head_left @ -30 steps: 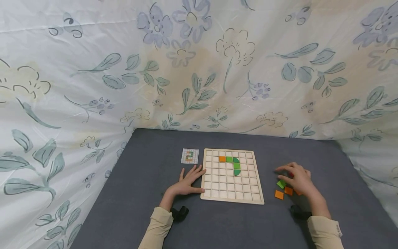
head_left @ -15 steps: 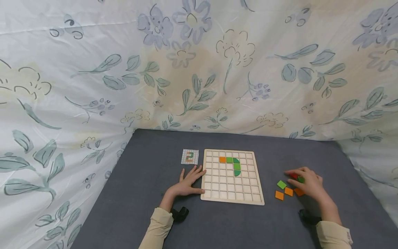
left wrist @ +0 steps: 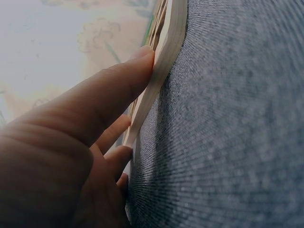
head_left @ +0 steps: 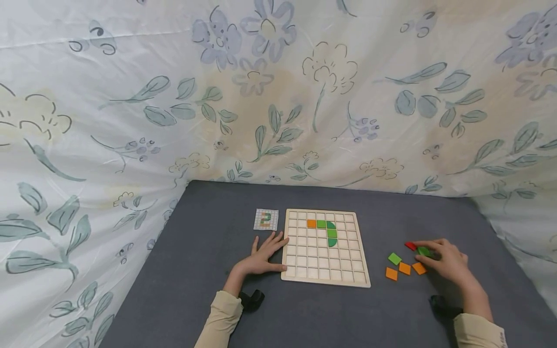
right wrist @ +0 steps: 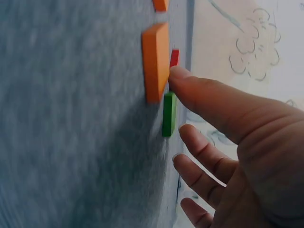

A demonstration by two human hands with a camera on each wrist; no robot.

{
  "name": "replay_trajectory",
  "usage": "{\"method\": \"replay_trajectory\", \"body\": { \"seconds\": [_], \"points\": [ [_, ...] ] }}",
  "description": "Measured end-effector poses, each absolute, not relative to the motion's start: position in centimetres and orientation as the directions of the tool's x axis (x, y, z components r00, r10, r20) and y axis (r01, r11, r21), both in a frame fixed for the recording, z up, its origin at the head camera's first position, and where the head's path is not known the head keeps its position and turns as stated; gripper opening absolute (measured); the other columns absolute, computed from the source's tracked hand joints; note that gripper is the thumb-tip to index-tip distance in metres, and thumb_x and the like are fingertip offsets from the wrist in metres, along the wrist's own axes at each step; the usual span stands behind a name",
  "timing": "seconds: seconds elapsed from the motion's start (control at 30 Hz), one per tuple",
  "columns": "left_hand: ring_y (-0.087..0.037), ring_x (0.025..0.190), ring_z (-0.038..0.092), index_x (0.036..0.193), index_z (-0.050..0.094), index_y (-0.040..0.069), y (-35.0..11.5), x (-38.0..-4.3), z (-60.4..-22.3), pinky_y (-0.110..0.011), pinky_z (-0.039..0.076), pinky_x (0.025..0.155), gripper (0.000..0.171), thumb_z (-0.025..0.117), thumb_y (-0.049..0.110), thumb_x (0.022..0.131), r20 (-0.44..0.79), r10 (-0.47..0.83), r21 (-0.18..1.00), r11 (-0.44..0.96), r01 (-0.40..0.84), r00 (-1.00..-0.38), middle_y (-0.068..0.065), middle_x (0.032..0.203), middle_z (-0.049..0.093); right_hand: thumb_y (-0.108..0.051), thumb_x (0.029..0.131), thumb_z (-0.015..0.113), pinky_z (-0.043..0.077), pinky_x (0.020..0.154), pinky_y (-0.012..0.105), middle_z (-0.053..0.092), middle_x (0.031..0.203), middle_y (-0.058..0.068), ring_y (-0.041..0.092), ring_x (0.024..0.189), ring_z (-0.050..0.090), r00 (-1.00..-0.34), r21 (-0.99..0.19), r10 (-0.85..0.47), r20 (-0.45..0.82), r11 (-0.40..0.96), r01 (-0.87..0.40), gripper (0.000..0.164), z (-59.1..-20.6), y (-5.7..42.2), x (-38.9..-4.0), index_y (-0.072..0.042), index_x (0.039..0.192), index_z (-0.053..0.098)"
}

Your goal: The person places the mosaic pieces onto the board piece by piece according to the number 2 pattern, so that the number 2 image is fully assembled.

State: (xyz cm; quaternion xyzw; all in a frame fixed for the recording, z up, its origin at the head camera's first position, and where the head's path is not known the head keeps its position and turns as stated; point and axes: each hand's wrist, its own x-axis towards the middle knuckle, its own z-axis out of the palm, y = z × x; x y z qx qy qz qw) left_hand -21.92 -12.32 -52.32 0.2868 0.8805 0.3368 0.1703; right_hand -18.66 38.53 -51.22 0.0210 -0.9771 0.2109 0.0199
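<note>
My left hand (head_left: 256,260) lies with spread fingers at the left edge of a pale wooden grid board (head_left: 306,261); its thumb touches the rim in the left wrist view. Orange and green tiles form a hooked line in the board's upper cells. Over the loose tiles at right, my right hand (head_left: 450,263) reaches with thumb and fingers apart around a green tile (head_left: 423,251), partly hidden by the fingers. In the right wrist view a gap shows between the fingertips and this green tile (right wrist: 168,115). A red tile (head_left: 410,246) lies just beyond the fingertips.
Another green tile (head_left: 394,258) and several orange tiles (head_left: 404,268) lie between board and right hand. A small pattern card (head_left: 266,220) rests left of the board. Floral cloth (head_left: 278,96) hangs behind the dark table (head_left: 330,319).
My right hand has moved rightward over the loose tiles, uncovering the red tile and the orange tiles. My left hand and the board have stayed in place.
</note>
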Motion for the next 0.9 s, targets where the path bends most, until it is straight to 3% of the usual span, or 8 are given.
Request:
{"method": "replay_trajectory", "body": {
  "seconds": [0.43, 0.9],
  "points": [
    [-0.030, 0.143, -0.003, 0.150, 0.021, 0.018, -12.4, -21.9, -52.4, -0.062, -0.016, 0.105, 0.077, 0.062, 0.040, 0.088, -0.088, 0.634, 0.699, 0.589, 0.406, -0.768, -0.009, 0.156, 0.008, -0.039, 0.084, 0.067, 0.026, 0.067, 0.055, 0.047, 0.108, 0.025, 0.038, 0.086, 0.047, -0.999, -0.414, -0.017, 0.046, 0.910, -0.035, 0.051, -51.3, 40.3, -18.1, -0.003, 0.119, 0.060],
    [-0.025, 0.144, -0.004, 0.150, 0.020, 0.022, -12.4, -22.0, -52.5, -0.059, -0.017, 0.106, 0.078, 0.062, 0.042, 0.087, -0.107, 0.621, 0.686, 0.611, 0.394, -0.777, -0.004, 0.157, 0.007, -0.029, 0.086, 0.066, 0.027, 0.067, 0.057, 0.048, 0.105, 0.026, 0.041, 0.089, 0.047, -0.997, -0.419, 0.012, 0.079, 0.908, -0.022, 0.040, -52.4, 41.1, -18.4, 0.000, 0.112, 0.061]
  ]
}}
